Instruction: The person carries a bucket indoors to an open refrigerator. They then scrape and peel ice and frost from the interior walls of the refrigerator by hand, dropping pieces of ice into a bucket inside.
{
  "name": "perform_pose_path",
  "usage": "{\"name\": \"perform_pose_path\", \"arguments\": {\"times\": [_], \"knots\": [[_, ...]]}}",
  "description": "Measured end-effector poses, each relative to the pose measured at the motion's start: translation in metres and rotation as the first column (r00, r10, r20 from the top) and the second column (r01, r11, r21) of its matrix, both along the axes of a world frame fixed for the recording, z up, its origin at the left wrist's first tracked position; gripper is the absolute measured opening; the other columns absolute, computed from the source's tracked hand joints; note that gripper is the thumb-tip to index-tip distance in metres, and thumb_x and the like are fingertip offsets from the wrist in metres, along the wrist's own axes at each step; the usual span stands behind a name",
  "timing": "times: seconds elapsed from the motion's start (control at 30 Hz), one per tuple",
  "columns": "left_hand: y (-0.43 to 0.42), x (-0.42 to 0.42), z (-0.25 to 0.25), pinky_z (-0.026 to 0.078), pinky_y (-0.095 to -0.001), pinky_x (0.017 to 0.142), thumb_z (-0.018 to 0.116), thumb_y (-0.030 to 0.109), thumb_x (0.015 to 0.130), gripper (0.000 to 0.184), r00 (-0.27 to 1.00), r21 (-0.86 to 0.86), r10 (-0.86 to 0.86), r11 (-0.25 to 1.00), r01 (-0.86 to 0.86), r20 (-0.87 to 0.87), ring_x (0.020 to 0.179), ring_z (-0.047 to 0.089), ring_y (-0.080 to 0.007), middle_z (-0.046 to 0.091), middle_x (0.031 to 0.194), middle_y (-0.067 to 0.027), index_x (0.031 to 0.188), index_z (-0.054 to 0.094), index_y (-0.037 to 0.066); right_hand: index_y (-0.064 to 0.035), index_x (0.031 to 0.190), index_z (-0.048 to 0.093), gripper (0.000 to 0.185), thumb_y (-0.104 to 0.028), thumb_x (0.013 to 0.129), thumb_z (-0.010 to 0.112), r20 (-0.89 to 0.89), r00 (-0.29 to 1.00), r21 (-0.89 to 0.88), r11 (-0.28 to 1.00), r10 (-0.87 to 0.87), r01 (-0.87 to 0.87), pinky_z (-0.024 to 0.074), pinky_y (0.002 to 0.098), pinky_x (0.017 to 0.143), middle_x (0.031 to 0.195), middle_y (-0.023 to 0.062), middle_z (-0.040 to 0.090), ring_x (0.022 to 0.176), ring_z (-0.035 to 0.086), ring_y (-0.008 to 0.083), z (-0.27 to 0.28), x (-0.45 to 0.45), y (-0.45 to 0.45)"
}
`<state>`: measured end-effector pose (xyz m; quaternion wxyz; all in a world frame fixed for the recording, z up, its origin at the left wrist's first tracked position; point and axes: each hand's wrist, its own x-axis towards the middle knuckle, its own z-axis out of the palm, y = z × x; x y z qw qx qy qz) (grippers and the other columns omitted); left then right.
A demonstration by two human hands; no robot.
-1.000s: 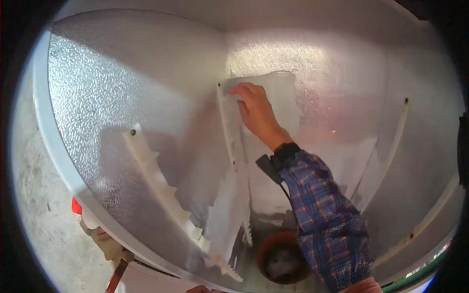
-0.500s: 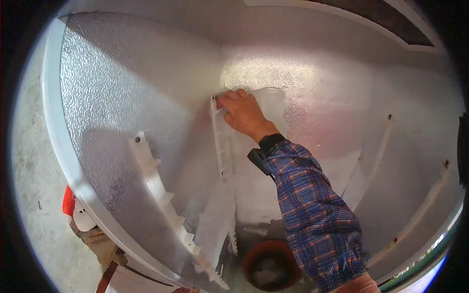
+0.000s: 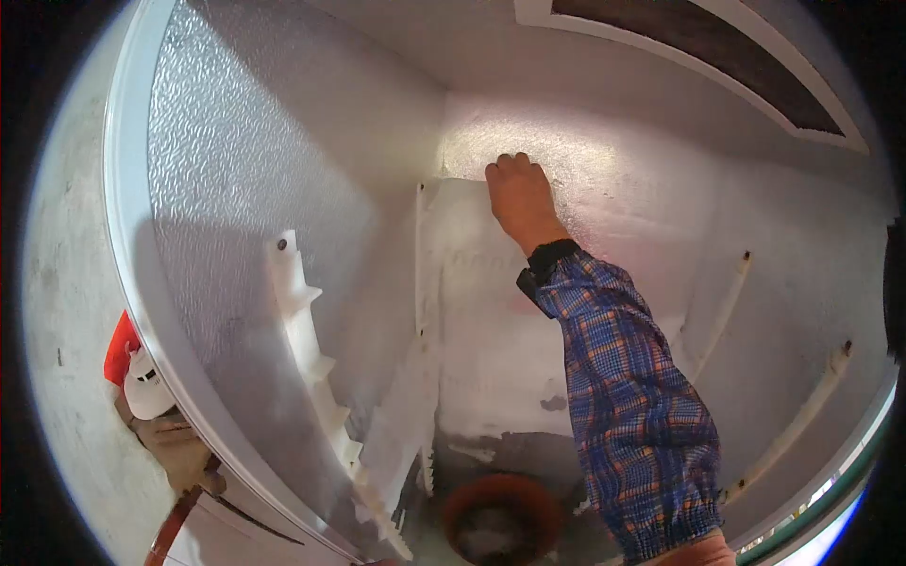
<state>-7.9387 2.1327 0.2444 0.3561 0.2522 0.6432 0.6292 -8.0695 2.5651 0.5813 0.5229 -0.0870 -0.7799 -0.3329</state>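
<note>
My right hand (image 3: 522, 200), in a checked blue sleeve (image 3: 642, 406) with a black band at the wrist, is up at the back wall of a white cabinet interior. Its fingers are curled closed near the upper edge of a pale back panel (image 3: 500, 330). Anything inside them is hidden. To the left of the hand, a thin white upright rail (image 3: 421, 255) runs down the corner. Nearer on the left wall is a notched white shelf rail (image 3: 304, 340). My left hand is not clearly visible.
A reddish-brown round bowl (image 3: 502, 519) stands at the bottom. Two narrow rails (image 3: 725, 316) (image 3: 793, 424) line the right wall. A dark framed recess (image 3: 698, 57) is overhead. Outside the left rim (image 3: 132, 208) lie a white and red object (image 3: 146, 387) and brown cloth (image 3: 175, 448).
My right hand has left the top of the corner rail and moved right along the back wall. The camera view has shifted slightly.
</note>
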Motion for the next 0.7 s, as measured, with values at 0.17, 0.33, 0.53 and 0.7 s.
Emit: {"name": "perform_pose_path", "arguments": {"times": [0.17,0.33,0.53,0.7], "knots": [[0.064,0.007,0.008,0.042,-0.0307,0.074,0.06,0.025,0.089,0.022,0.949,0.284,-0.211,0.949,0.14,0.234,0.066,0.044,-0.0087,0.043,0.067,-0.0003,0.077,0.052,0.008,-0.0059,0.08,0.062,0.008,-0.008,0.075,0.056,0.022,0.998,0.021,0.998,-0.056,0.056,0.0464,0.034,0.072,0.085,0.0076,0.058,0.087,0.055,0.0226,0.007,-0.009,0.001],[0.145,-0.019,0.036,0.043,-0.0238,0.067,0.054,0.027,0.091,0.024,0.955,0.013,-0.177,0.983,0.185,-0.236,0.071,0.053,-0.01,0.058,0.076,-0.002,0.087,0.057,0.003,-0.0058,0.079,0.063,0.009,-0.009,0.076,0.056,-0.003,0.996,0.053,0.995,-0.088,0.088,0.0473,0.0335,0.07,0.084,0.0076,0.059,0.085,0.056,0.0225,0.007,-0.017,0.004],[0.231,-0.035,0.09,0.041,-0.0234,0.067,0.056,0.021,0.09,0.018,0.991,0.606,0.135,0.786,-0.12,0.021,0.072,0.05,-0.008,0.054,0.075,0.0004,0.088,0.053,0.003,-0.0047,0.08,0.063,0.01,-0.009,0.075,0.056,0.013,0.998,0.021,0.998,-0.06,0.06,0.0489,0.0335,0.073,0.085,0.0094,0.059,0.086,0.057,0.0239,0.01,-0.016,0.003],[0.274,-0.063,0.127,0.039,-0.0229,0.066,0.055,0.018,0.089,0.014,0.947,0.716,0.276,0.627,-0.306,0.163,0.074,0.05,-0.0089,0.055,0.08,-0.0018,0.089,0.053,0.004,-0.0016,0.078,0.061,0.008,-0.003,0.074,0.053,0.045,0.999,-0.005,1.0,-0.003,0.003,0.0498,0.0361,0.073,0.085,0.0125,0.058,0.084,0.057,0.0276,0.012,-0.013,0.001]]}}
